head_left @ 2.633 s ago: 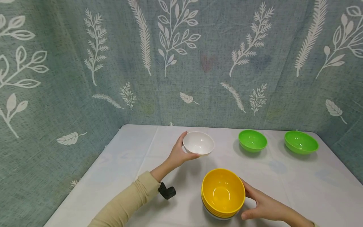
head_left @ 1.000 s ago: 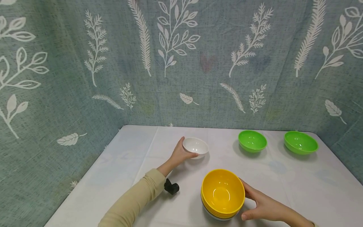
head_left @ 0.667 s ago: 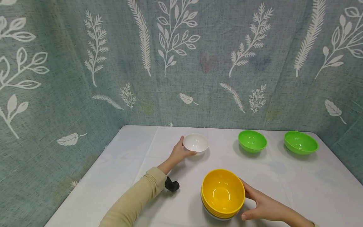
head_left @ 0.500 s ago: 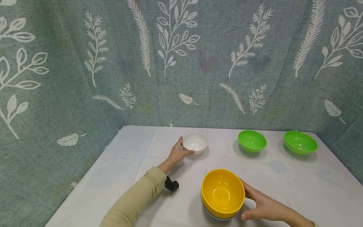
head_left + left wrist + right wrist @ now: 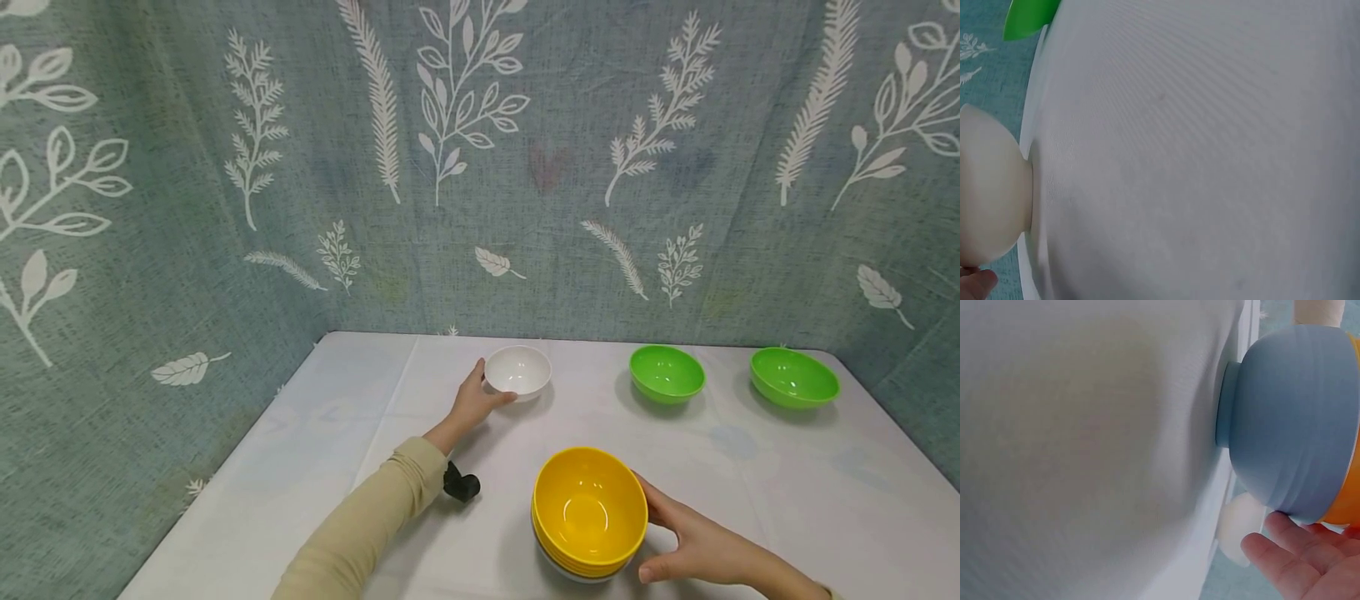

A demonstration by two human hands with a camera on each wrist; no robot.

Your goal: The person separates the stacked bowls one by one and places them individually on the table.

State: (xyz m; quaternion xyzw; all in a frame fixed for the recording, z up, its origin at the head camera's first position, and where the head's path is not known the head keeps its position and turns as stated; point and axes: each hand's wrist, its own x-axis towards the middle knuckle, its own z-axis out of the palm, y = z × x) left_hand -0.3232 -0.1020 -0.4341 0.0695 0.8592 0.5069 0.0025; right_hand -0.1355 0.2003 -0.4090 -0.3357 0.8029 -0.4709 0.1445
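Observation:
With thumb and fingers about its near left side, my left hand (image 5: 472, 402) holds a small white bowl (image 5: 519, 372) toward the back of the table. In the left wrist view the foot of the white bowl (image 5: 994, 187) is down at the tablecloth and a thumb tip shows by its rim. My right hand (image 5: 693, 540) lies beside a stack of yellow bowls (image 5: 589, 508), fingers against its right side and thumb held away. The right wrist view shows a blue-grey bowl (image 5: 1297, 419) at the bottom of that stack, fingertips at its side.
Two green bowls, one rounder (image 5: 667, 374) and one wider (image 5: 794, 377), stand at the back right of the white-covered table (image 5: 315, 467). A patterned curtain (image 5: 480, 167) closes off the back and sides. A black wrist-worn device (image 5: 461, 483) sticks out from the left sleeve.
My left hand has lowered the white bowl onto the back of the table, then shifted it slightly farther away. My right hand and the stack have stayed put.

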